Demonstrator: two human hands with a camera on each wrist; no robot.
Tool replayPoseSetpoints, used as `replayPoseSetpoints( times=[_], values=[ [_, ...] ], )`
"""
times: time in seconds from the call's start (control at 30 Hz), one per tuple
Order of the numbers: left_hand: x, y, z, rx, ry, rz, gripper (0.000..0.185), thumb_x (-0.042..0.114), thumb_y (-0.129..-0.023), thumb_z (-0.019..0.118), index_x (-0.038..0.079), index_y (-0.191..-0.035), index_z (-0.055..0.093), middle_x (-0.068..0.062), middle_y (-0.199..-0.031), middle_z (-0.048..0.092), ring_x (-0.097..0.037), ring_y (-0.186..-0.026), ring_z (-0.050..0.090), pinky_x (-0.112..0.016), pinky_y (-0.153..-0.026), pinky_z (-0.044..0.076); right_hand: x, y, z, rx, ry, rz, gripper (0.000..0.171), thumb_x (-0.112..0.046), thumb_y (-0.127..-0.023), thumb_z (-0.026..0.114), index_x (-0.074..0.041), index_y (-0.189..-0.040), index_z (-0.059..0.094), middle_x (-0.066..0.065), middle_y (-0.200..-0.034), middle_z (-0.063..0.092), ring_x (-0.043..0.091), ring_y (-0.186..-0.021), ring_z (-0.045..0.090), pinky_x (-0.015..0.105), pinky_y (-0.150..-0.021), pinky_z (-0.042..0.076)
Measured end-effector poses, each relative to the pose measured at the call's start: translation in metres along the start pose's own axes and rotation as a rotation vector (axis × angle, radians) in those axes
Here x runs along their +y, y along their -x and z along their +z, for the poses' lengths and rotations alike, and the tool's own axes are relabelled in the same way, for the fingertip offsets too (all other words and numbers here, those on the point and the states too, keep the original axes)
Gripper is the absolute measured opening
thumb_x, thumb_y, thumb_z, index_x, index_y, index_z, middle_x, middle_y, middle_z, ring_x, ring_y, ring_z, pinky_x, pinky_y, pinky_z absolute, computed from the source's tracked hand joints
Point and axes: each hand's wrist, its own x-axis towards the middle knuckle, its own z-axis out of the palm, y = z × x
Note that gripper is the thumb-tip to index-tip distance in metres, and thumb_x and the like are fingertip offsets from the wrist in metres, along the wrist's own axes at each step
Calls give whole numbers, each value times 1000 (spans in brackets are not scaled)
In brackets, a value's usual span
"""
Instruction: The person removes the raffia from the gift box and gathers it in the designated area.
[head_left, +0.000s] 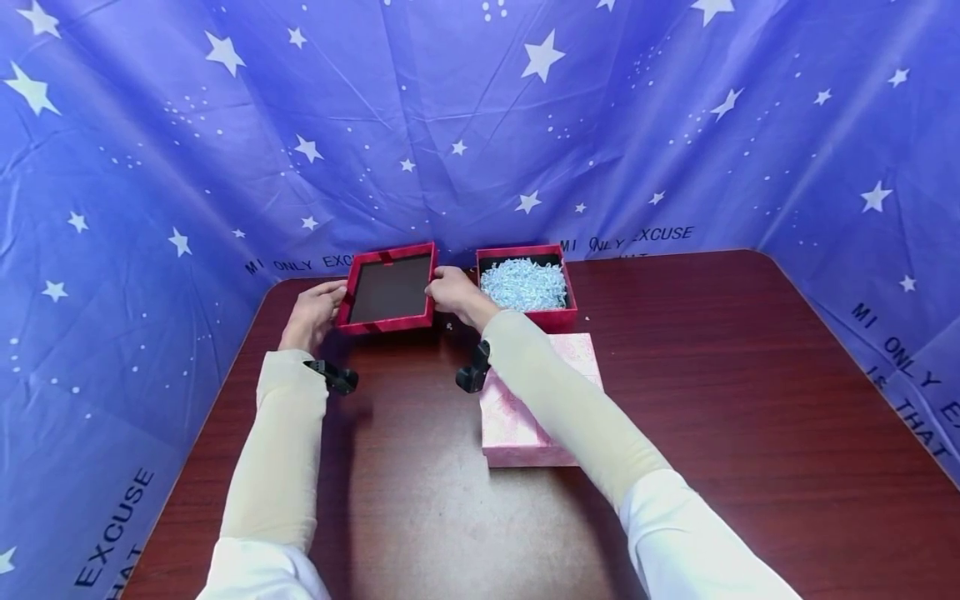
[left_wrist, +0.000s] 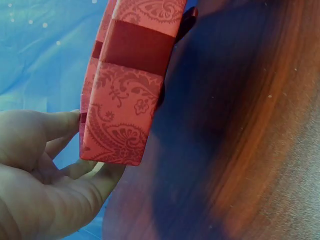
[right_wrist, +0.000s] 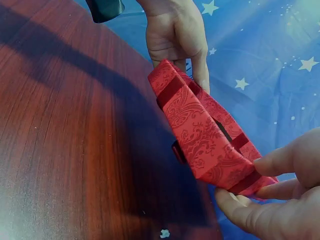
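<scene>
Two grips, left hand (head_left: pixel 313 312) and right hand (head_left: pixel 452 292), clamp the red lid (head_left: pixel 390 289); red box (head_left: pixel 527 283) just right; pink box (head_left: pixel 536 400) nearer; bare bench (head_left: pixel 750 375) right.

Both arms wear snug cream sleeves to the wrist, under white cuffs near the elbows. A small black camera mount is strapped at each wrist. The left hand (head_left: pixel 313 315) and right hand (head_left: pixel 457 293) are bare.
</scene>
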Motion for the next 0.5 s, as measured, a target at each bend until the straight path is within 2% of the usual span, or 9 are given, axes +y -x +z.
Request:
replayPoseSetpoints(
  times=[0.13,0.33,0.5],
  values=[
    [-7,-2,0,11,-28,-18,42,12,-101,44,4,-143,42,11,-77,56,1,-63,46,-14,-57,41,4,-2,4,-11,49,35,52,4,-94,38,4,-146,30,22,-135,45,24,-109,53,43,-105,45],
    [-13,-5,3,12,-82,-61,40,9,-101,41,3,-140,43,7,-87,54,-3,-75,49,-15,-63,44,13,-10,8,32,161,71,50,0,-96,33,3,-146,31,17,-142,41,17,-84,50,38,-100,50],
    [-18,-7,6,-10,-125,-76,41,5,-99,38,2,-140,43,2,-100,50,-6,-82,48,-19,-70,45,19,-18,7,58,226,107,48,-3,-98,34,3,-145,31,12,-144,39,18,-97,49,38,-95,53]
  ],
)
